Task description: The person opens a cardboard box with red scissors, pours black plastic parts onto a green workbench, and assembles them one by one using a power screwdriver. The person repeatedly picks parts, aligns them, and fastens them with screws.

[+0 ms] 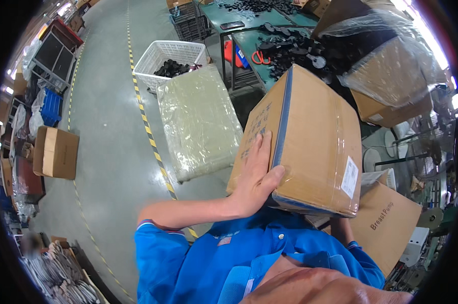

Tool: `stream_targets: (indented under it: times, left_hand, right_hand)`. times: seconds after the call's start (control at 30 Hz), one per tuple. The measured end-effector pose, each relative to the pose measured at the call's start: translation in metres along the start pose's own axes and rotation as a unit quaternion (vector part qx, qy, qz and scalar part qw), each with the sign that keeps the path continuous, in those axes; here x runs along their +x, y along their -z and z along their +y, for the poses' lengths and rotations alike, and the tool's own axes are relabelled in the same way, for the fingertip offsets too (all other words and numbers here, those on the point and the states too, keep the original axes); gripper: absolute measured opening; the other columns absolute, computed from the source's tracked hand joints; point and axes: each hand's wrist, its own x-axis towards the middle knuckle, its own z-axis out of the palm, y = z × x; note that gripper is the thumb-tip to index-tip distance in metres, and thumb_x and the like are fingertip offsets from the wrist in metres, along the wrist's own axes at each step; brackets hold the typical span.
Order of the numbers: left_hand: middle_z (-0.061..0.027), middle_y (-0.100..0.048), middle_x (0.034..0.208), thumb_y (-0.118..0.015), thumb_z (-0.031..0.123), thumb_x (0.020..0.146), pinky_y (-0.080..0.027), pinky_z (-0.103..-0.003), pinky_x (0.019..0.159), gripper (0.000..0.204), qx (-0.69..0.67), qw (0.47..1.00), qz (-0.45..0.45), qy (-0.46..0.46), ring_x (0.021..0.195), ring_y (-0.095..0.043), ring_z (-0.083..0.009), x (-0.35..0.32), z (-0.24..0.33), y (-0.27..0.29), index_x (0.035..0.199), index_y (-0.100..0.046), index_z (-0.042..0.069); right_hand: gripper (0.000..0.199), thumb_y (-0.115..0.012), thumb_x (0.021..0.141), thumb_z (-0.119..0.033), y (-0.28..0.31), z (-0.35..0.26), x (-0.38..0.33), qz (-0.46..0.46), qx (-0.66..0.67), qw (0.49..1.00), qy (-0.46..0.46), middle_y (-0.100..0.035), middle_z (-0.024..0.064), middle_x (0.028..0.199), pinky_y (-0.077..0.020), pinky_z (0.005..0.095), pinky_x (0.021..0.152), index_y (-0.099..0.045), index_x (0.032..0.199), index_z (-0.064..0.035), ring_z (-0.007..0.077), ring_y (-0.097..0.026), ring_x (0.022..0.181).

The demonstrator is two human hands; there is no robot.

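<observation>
We find the taped brown carton [317,137] tilted, right of the pale wrapped bale [201,121]. The left hand [257,175] lies flat on the carton's side, fingers close together, thumb apart. The right hand is hidden by the carton; we cannot tell its fingers' state. Beyond the bale stands a white basket [144,63].

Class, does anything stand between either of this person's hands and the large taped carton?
Nothing visible stands between the left hand and the carton: they touch directly. The right hand is hidden, so its side cannot be judged.
</observation>
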Motion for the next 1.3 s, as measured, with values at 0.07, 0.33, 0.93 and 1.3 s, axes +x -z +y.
stream_targets:
  times: [0.07, 0.33, 0.93, 1.3]
  left_hand:
    - [-0.0333, -0.013, 0.155, -0.040, 0.042, 0.097, -0.007, -0.045, 0.119, 0.079, -0.032, 0.999, 0.001, 0.013, 0.147, -0.007, -0.0430, 0.041, 0.003, 0.011, 0.150, -0.012, -0.009]
    - [-0.0300, -0.009, 0.157, -0.038, 0.041, 0.099, -0.006, -0.041, 0.119, 0.078, -0.044, 0.998, 0.024, 0.037, 0.149, -0.005, -0.0385, 0.158, 0.015, 0.058, 0.150, -0.009, -0.010]
    - [-0.0148, -0.041, 0.144, -0.044, 0.049, 0.094, -0.027, -0.037, 0.112, 0.072, -0.170, 0.972, 0.122, 0.109, 0.134, -0.037, -0.0248, 0.565, -0.089, 0.335, 0.144, -0.034, -0.001]
    - [-0.0104, -0.063, 0.116, -0.051, 0.037, 0.095, -0.043, -0.035, 0.097, 0.041, -0.201, 0.937, 0.251, 0.134, 0.110, -0.057, -0.0205, 0.791, -0.197, 0.523, 0.115, -0.060, 0.002]
  right_hand:
    - [0.060, -0.046, 0.100, -0.042, -0.006, -0.017, 0.041, 0.000, -0.002, 1.000, -0.008, -0.045, 0.0115, 0.144, -0.0466, 0.0425, 0.103, -0.035, 0.146, -0.0058, 0.0266, -0.050, 0.128]
    - [0.059, -0.045, 0.101, -0.042, -0.040, -0.060, 0.181, -0.048, 0.023, 0.998, -0.030, -0.046, 0.0115, 0.144, -0.0471, 0.0422, 0.102, -0.035, 0.146, -0.0057, 0.0264, -0.050, 0.127]
    - [0.058, -0.044, 0.102, -0.042, -0.296, -0.046, 0.671, -0.169, 0.125, 0.976, -0.064, -0.046, 0.0115, 0.143, -0.0483, 0.0416, 0.101, -0.036, 0.146, -0.0054, 0.0260, -0.052, 0.126]
    - [0.057, -0.043, 0.102, -0.042, -0.478, -0.012, 0.952, -0.218, 0.265, 0.936, -0.077, -0.047, 0.0116, 0.142, -0.0491, 0.0413, 0.101, -0.036, 0.145, -0.0052, 0.0258, -0.052, 0.126]
